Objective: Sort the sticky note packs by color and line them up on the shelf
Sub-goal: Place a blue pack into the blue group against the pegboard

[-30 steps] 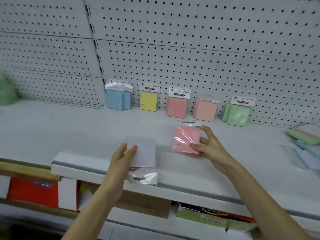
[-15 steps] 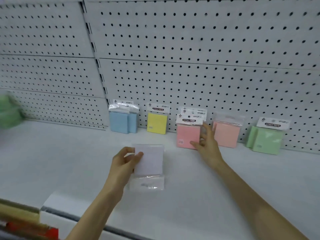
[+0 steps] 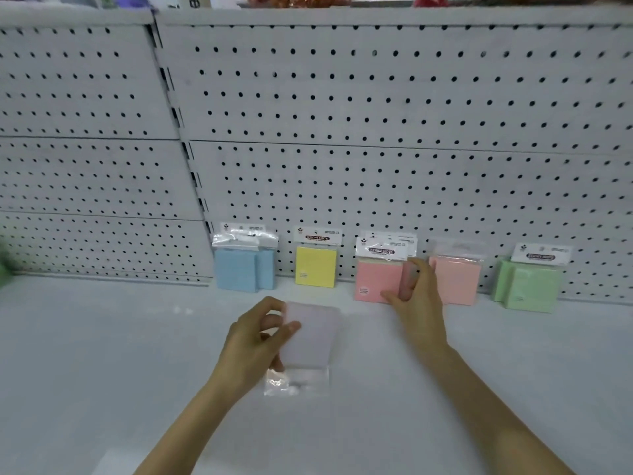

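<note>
Sticky note packs lean upright against the pegboard: blue packs (image 3: 244, 269), a yellow pack (image 3: 315, 265), pink packs (image 3: 376, 279), a paler pink pack (image 3: 457, 279) and green packs (image 3: 529, 284). My right hand (image 3: 412, 296) grips the right edge of the front pink pack, thumb at its lower corner, fingers curled round its side. My left hand (image 3: 257, 341) holds a pale lilac pack (image 3: 308, 337) above the shelf (image 3: 102, 354), upside down, with its clear header flap hanging toward me.
The white pegboard (image 3: 376, 132) backs the shelf. A blurred green object (image 3: 4, 274) shows at the far left edge. Goods stand on the shelf above, along the top of the view.
My right hand carried the pink pack from mid-shelf to the back row and set it upright before the other pink pack. My left hand moved forward with the lilac pack.
</note>
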`<control>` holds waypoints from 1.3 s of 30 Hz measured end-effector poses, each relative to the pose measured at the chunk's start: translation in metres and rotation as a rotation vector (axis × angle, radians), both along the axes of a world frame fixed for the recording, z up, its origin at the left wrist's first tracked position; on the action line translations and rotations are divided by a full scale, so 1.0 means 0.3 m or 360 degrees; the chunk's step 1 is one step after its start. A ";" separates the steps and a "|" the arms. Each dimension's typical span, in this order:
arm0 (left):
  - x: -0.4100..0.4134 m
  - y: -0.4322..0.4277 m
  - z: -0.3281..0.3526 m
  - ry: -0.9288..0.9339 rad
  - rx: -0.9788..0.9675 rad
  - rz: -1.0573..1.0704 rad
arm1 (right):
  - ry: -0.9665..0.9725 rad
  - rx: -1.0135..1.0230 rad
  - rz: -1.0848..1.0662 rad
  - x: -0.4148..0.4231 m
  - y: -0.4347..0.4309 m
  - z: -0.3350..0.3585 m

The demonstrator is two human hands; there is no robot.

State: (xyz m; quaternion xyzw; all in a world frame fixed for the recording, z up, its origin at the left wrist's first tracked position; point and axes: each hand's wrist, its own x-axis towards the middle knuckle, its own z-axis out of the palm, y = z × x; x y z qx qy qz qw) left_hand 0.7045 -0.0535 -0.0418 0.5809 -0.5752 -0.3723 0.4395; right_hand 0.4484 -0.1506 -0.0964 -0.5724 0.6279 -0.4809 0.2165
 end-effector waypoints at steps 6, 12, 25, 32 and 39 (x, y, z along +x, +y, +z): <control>-0.038 -0.012 -0.009 0.0231 0.0037 -0.0041 | -0.0531 0.0199 0.0175 0.047 0.172 0.074; -0.149 -0.021 -0.022 0.0377 0.0043 -0.0218 | -0.1035 0.0666 0.0554 0.079 0.340 0.158; -0.277 -0.027 -0.070 0.0322 -0.0063 -0.0433 | -0.0815 0.0203 0.0262 0.004 0.424 0.146; -0.356 -0.034 -0.082 0.0655 0.0148 -0.0312 | -0.0759 0.0111 0.0169 -0.030 0.427 0.120; -0.431 -0.098 -0.136 0.0250 -0.0020 -0.0252 | -0.0828 0.0266 0.0039 -0.122 0.355 0.060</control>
